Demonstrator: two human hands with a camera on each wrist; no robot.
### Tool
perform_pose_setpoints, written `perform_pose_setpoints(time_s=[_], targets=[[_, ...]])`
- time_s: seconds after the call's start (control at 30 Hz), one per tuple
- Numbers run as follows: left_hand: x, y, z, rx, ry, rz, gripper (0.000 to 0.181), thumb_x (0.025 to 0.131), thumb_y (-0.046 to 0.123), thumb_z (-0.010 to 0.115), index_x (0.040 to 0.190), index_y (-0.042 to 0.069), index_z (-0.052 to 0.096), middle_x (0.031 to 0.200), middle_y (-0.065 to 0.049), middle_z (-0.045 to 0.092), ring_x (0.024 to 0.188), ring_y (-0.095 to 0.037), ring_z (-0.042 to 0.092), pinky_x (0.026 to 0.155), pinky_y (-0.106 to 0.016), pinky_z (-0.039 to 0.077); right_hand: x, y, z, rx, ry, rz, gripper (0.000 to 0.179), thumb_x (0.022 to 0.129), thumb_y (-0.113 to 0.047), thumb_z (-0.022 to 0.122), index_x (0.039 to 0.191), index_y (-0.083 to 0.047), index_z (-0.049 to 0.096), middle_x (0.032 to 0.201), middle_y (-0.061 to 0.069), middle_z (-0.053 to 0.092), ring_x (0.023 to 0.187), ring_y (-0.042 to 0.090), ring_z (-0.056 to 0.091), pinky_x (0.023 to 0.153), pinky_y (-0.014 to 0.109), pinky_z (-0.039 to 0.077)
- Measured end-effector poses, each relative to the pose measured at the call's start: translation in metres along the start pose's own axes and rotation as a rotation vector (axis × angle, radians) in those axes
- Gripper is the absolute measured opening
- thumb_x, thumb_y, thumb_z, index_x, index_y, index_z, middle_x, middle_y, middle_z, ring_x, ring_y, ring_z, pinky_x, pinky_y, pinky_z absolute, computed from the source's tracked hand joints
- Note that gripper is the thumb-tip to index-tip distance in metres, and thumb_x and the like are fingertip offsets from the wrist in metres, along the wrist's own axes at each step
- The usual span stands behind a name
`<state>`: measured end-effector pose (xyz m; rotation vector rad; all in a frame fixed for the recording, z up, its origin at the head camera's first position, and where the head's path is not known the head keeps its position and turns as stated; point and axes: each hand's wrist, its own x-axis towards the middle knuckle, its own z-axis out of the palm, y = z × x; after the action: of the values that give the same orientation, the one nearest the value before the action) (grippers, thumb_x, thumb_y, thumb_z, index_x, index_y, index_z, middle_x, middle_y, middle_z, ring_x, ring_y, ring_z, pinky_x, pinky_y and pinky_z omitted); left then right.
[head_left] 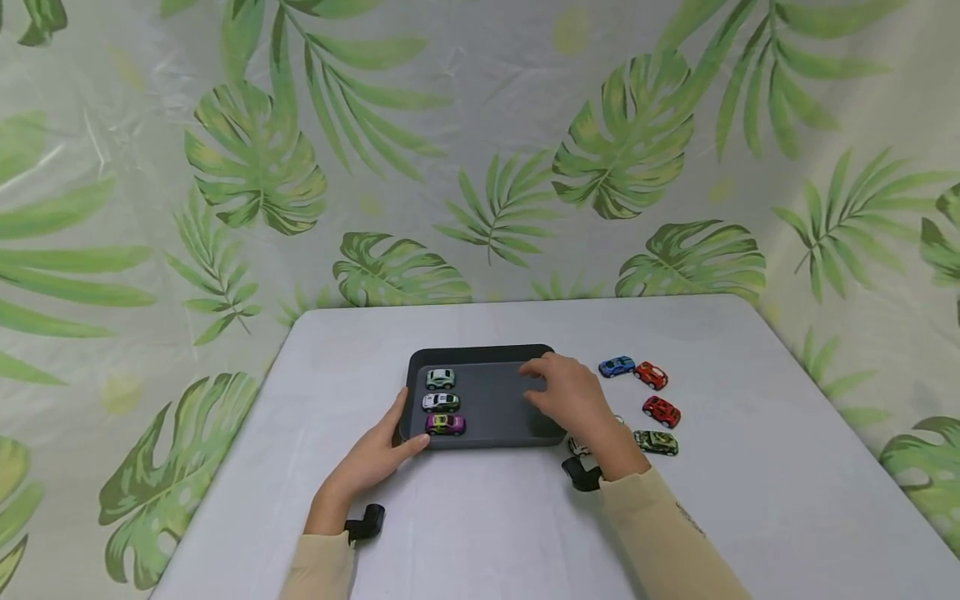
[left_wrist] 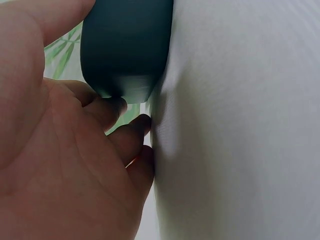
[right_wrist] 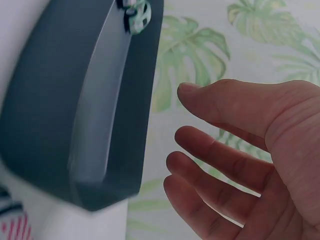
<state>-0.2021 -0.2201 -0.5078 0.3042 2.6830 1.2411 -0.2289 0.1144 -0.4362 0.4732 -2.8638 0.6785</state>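
Note:
A dark grey rectangular tray [head_left: 487, 400] lies on the table. Along its left side sit a pale green toy car [head_left: 440, 379], a white-and-black toy car [head_left: 441, 402] and a purple-and-yellow toy car [head_left: 446, 425], one behind another. My left hand [head_left: 372, 458] holds the tray's near left corner, thumb at the front rim and fingers against the side wall [left_wrist: 125, 50]. Over the tray's right end hovers my right hand [head_left: 570, 398], fingers loosely bent and apart with nothing between them, as the right wrist view shows.
Right of the tray are a blue toy car [head_left: 617, 367], an orange-red one [head_left: 651, 375], a red one [head_left: 662, 412] and a camouflage one [head_left: 656, 442]. A white toy car [head_left: 580, 447] is partly hidden by my right wrist. A leaf-patterned curtain [head_left: 487, 150] hangs behind the white table [head_left: 480, 533].

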Motion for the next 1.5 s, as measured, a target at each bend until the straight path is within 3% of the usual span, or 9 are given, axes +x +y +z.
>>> perform_pose_setpoints(time_s=[0.2, 0.67, 1.5], targets=[[-0.002, 0.0, 0.0, 0.003, -0.002, -0.012, 0.097, 0.094, 0.055, 0.066, 0.164, 0.028, 0.004, 0.167, -0.003, 0.014, 0.15, -0.03, 0.019, 0.118, -0.055, 0.021, -0.01, 0.019, -0.008, -0.005, -0.001, 0.044, 0.037, 0.086, -0.021, 0.082, 0.122, -0.017, 0.074, 0.111, 0.007, 0.068, 0.092, 0.024, 0.065, 0.07, 0.042, 0.054], [0.0, 0.001, -0.001, -0.006, -0.012, 0.003, 0.098, 0.094, 0.054, 0.066, 0.164, 0.027, 0.004, 0.167, -0.004, 0.013, 0.151, -0.03, 0.018, 0.118, -0.056, 0.021, -0.031, 0.057, -0.019, -0.017, -0.007, 0.131, 0.036, 0.087, -0.021, 0.08, 0.122, -0.017, 0.074, 0.109, 0.009, 0.068, 0.093, 0.027, 0.065, 0.064, 0.04, 0.053], [-0.001, 0.002, -0.001, -0.017, -0.009, -0.011, 0.099, 0.093, 0.054, 0.067, 0.164, 0.027, 0.005, 0.166, -0.007, 0.015, 0.15, -0.032, 0.019, 0.117, -0.057, 0.02, -0.051, 0.099, -0.012, 0.005, -0.09, 0.199, 0.029, 0.083, -0.024, 0.083, 0.108, -0.011, 0.078, 0.1, 0.005, 0.073, 0.088, 0.024, 0.067, 0.073, 0.046, 0.054]])
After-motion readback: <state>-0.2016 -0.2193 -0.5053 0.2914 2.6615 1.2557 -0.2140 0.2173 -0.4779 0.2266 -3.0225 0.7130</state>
